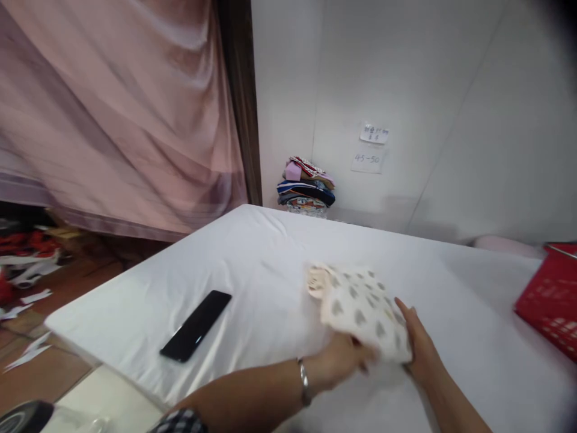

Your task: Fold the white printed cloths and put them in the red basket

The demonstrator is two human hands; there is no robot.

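Note:
A folded cream cloth with grey heart-like spots (360, 304) lies on the white-covered table (252, 258). My left hand (343, 356), with a silver bracelet at the wrist, grips the cloth's near edge, fingers curled under it. Against the cloth's right near edge rests my right hand (417, 337), its fingers together and pressed along the fabric. A small patterned piece (317, 280) sticks out at the cloth's far left corner.
A black phone (196, 325) lies on the table's left side. A stack of folded clothes (306, 186) sits at the far corner by the wall. A red basket (550, 297) stands at the right edge. A pink curtain (117, 108) hangs on the left.

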